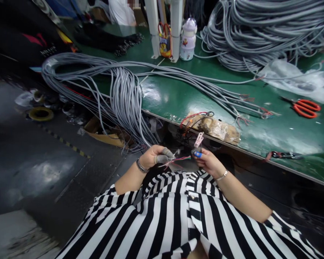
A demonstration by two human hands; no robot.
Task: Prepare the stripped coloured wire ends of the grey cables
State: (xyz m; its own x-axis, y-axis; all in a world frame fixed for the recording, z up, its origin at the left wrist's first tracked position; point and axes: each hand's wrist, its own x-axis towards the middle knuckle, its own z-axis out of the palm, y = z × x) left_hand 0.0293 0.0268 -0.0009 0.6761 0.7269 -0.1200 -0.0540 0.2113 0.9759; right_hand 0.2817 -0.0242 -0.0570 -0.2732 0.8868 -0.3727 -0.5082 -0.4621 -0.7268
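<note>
Low in front of the bench edge, my left hand (155, 156) wears grey finger covers and pinches a small bundle of thin wires (179, 159). Red, white and green strands of it reach toward the right. My right hand (206, 160), with blue wrap on a finger, is closed close to the wires' free end. Just above its fingertips stands a pale pink clip-like piece (199, 139); I cannot tell whether the fingers hold it. Behind it, a brown taped block (218, 130) lies at the bench edge with red and black leads (190, 122) beside it.
Grey cables (126, 93) lie across the green bench (162, 97) and hang over its edge. Orange-handled scissors (305, 107), pliers (283, 155) and a plastic bag (299, 77) lie right. A bottle (188, 39) and a large cable coil (259, 32) stand behind.
</note>
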